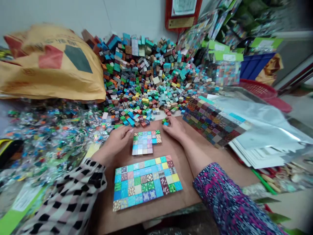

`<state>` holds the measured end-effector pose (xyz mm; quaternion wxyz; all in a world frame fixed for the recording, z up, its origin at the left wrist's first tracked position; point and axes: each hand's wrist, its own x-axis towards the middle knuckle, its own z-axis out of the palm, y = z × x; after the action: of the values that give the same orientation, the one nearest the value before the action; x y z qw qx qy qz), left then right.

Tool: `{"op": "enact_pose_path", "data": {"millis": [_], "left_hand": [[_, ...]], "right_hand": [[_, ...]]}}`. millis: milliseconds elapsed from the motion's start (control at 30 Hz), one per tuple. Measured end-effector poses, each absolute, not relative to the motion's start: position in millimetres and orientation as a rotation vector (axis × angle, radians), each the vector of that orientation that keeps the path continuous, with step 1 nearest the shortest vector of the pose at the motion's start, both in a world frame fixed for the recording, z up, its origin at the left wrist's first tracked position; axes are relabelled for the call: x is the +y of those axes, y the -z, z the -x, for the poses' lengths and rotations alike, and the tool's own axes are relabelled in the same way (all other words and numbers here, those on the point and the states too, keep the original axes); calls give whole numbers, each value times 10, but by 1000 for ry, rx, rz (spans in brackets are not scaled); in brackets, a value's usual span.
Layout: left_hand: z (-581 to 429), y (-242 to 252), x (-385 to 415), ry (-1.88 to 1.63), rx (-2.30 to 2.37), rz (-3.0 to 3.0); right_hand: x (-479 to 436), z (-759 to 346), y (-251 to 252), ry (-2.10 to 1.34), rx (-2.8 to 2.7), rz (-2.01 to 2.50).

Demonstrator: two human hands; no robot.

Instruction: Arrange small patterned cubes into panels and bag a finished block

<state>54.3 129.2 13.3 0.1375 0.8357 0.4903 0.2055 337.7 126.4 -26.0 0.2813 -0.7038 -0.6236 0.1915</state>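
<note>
My left hand (117,141) is closed, thumb and fingertips together, by the upper left corner of a small panel of patterned cubes (142,143). Whatever those fingers may hold is hidden. Several more cubes (156,137) join the panel's right side. My right hand (174,128) curls round small green and blue cubes (165,122), just above and right of that panel. Closer to me lies a larger flat rectangle of patterned cubes (146,182), its rows packed tight on the brown board (188,182).
A heap of loose cubes (146,78) covers the back. Clear-bagged pieces (58,130) and a yellow sack (53,65) stand left. On the right are a wrapped cube block (212,122), stacked plastic bags (261,150) and a red basket (256,88).
</note>
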Motion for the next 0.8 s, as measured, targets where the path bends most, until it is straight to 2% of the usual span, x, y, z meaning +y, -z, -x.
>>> {"op": "enact_pose_path", "data": {"millis": [233, 400, 567, 633, 800], "left_hand": [[-376, -469, 692, -670, 1406, -2482], [-377, -550, 93, -714, 1248, -2481], [-512, -521, -632, -572, 973, -2358], [-604, -505, -852, -495, 927, -2275], [-846, -450, -1036, -350, 913, -2023]], "right_hand": [[1160, -3436, 345, -579, -1536, 1806], [741, -3613, 326, -631, -1524, 1739], [-42, -3859, 281, -619, -1698, 1723], [-302, -3953, 287, -516, -1888, 1713], [-557, -4049, 274, -504, -1977, 1771]]}}
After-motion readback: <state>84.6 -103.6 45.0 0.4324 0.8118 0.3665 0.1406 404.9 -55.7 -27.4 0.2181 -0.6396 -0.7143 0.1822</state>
